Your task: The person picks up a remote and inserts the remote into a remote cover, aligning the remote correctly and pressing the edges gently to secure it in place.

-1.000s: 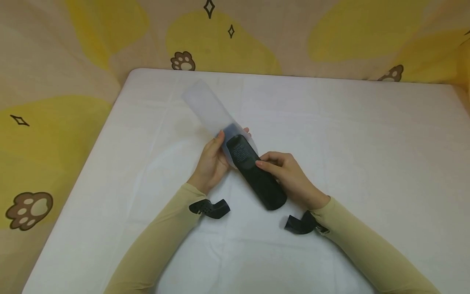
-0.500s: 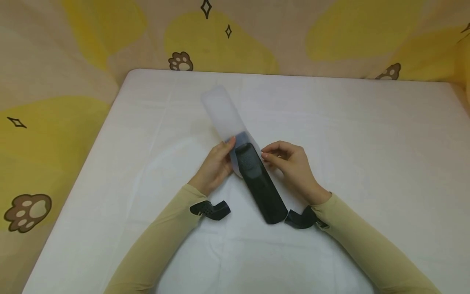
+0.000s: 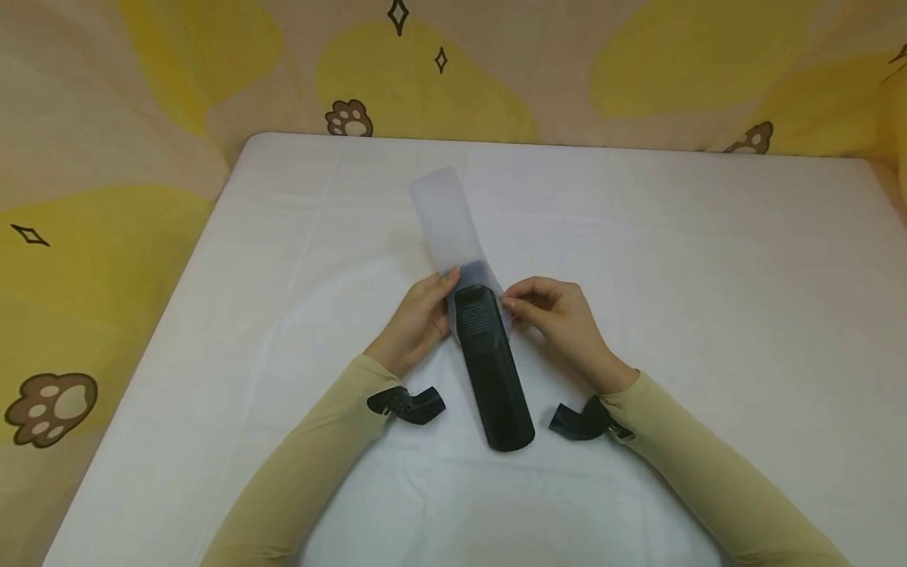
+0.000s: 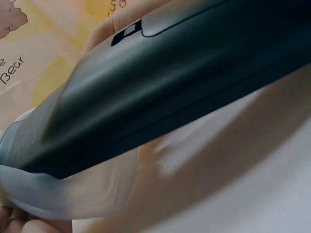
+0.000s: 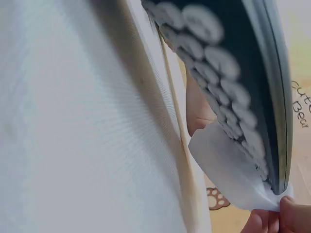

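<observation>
A black remote control [image 3: 496,378] lies back side up in the head view, its far end inside the mouth of a translucent sleeve [image 3: 446,216]. Pale rounded buttons cover the underside of the remote control [image 5: 262,73] in the right wrist view. My left hand [image 3: 421,319] grips the sleeve from the left, thumb on top near the remote's end. On the other side, my right hand [image 3: 556,323] pinches the sleeve's edge between thumb and forefinger. The left wrist view shows the sleeve [image 4: 97,189] flaring loosely under the remote. The remote's near end sticks out, unheld.
A white cloth-covered table [image 3: 680,315] lies beneath both hands. Yellow and beige patterned fabric [image 3: 468,87] hangs along its back and left edges. A black wrist mount [image 3: 414,405] sits on the left sleeve cuff, with another black wrist mount [image 3: 584,419] on the right.
My right hand has moved off the remote to the sleeve's edge. Sleeve and remote have swung from a diagonal to nearly upright in the view, the remote's near end shifting nearer to me.
</observation>
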Tool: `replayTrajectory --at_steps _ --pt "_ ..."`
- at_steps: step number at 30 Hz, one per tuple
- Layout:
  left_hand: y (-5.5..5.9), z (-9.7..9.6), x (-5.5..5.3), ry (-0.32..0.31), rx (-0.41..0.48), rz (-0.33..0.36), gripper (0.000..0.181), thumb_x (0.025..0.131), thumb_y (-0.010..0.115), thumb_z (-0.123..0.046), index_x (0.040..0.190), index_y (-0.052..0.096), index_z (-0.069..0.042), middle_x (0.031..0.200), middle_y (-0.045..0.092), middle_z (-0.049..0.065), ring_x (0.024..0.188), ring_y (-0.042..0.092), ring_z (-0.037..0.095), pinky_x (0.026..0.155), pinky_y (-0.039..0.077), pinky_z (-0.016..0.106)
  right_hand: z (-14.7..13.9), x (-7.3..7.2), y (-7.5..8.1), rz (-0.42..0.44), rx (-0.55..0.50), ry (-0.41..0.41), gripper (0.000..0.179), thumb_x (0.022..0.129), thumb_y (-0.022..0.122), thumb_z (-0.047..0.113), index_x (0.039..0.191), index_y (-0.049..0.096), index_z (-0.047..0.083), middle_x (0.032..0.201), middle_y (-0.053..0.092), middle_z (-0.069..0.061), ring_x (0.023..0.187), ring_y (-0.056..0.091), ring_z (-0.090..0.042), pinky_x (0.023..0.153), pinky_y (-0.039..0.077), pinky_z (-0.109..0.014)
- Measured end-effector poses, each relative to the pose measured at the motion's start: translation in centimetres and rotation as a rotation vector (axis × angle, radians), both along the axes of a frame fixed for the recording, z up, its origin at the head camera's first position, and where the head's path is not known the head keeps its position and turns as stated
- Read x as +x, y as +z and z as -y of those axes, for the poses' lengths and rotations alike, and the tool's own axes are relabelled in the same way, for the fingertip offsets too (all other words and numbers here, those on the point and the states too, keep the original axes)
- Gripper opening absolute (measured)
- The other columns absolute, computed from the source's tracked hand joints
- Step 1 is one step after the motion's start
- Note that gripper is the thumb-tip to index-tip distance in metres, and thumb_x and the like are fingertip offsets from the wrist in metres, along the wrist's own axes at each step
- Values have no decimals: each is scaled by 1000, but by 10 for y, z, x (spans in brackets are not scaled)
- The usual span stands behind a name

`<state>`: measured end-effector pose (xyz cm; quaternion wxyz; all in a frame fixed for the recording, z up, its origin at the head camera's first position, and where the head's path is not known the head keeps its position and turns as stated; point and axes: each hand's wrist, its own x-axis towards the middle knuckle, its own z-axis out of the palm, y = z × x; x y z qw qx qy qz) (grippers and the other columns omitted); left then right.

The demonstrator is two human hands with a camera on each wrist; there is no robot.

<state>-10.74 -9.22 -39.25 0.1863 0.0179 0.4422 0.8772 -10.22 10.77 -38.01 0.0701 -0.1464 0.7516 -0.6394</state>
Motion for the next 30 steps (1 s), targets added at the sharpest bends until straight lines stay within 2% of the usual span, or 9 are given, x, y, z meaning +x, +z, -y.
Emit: replayTrajectory --at_steps 3,10,14,17,21,25,30 --pt "0 0 -1 2 5 4 17 103 36 -12 110 47 0 101 57 3 94 58 10 81 49 23 0 -1 0 42 -16 26 13 89 64 4 97 65 -7 84 65 -4 75 57 -15 69 51 -26" --pt "3 0 -1 2 20 11 16 103 36 -10 109 46 1 103 55 3 96 56 10 83 49 21 -3 -3 -4 238 -204 128 6 92 59 6 93 62 1 85 59 -2 80 50 -15 69 44 -24" --pt "4 0 0 1 9 -2 15 102 37 -9 107 47 1 101 55 2 95 55 9 83 48 20 -4 -3 -3 292 -277 174 6 92 57 3 90 62 4 84 56 -2 80 47 -15 70 42 -25" --pt "5 0 1 9 -14 -8 14 102 36 -7 105 48 0 99 55 1 94 54 7 82 47 19 -3 -3 -1 284 -269 173 5 90 58 1 89 62 5 84 56 -2 80 47 -15 69 41 -25" --pt "5 0 1 11 -65 -2 14 102 34 -7 103 47 -2 97 55 0 90 55 7 78 48 19 -2 -2 1 205 -220 118 8 86 63 -3 89 61 4 84 58 -2 78 52 -14 69 45 -24" --pt "3 0 0 -36 -125 1 17 102 36 -11 109 46 0 99 56 2 90 58 9 76 49 22 -1 -1 4 120 -173 53 11 83 68 -4 91 61 0 86 62 -3 77 58 -12 70 48 -22" --pt "1 -1 0 -71 -174 -1 27 102 38 -14 119 43 7 107 55 5 96 57 11 80 49 23 -1 -1 4 80 -93 15 15 83 70 0 95 63 -7 88 65 -2 80 62 -12 74 50 -22"
